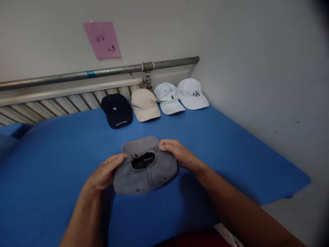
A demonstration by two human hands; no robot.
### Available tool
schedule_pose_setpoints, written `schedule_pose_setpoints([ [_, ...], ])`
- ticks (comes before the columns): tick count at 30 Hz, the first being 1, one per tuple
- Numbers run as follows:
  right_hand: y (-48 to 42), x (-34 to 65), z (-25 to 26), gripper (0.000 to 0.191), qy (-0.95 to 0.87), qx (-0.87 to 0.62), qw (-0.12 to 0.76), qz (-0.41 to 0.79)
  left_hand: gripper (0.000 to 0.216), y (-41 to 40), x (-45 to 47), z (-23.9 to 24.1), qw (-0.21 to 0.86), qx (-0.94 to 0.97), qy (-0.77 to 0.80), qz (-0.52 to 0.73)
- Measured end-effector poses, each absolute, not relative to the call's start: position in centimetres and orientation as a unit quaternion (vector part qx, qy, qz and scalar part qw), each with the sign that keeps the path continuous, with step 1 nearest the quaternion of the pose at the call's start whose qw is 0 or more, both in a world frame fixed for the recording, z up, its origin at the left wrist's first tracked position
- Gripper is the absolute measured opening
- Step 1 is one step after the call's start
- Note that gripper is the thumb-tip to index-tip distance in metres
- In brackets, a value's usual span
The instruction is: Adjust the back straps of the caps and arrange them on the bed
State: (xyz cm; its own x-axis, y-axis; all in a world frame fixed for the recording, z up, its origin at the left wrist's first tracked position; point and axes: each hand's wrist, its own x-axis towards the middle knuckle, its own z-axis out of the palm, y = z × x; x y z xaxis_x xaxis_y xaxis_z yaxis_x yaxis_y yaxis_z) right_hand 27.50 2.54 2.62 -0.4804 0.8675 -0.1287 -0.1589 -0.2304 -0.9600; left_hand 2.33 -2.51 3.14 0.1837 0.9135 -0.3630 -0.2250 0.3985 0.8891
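Observation:
A grey baseball cap [138, 180] is held between my two hands above the blue table cover, its brim pointing away from me and the rear opening facing up. My left hand [106, 171] grips the cap's left edge, thumb on top near the back strap. On the other side, my right hand [177, 152] pinches the right edge, also with the thumb uppermost. The fingers of both hands are partly hidden beneath the cap. Beyond it stand a black cap [115, 108], a beige cap [145, 104], a white cap with a small rider logo [167, 97] and a white CK cap [192, 93].
The blue-covered table [231, 147] reaches the wall on the right. Behind the row of caps are a radiator [61, 103] and a metal pipe [115, 70] with a valve [147, 80]. A pink paper [102, 41] with handwriting hangs on the wall.

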Motion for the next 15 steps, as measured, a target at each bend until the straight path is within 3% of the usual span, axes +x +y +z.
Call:
schedule_pose_setpoints([
  [6,2.7,27.3,2.5,0.025,-0.473,-0.346,0.362,0.725,0.026,-2.7,2.5,3.2,0.677,0.369,0.464,0.436],
  [15,2.4,27.6,2.6,0.020,-0.525,-0.323,0.393,0.682,0.024,-3.5,0.9,3.7,0.682,0.532,0.402,0.300],
])
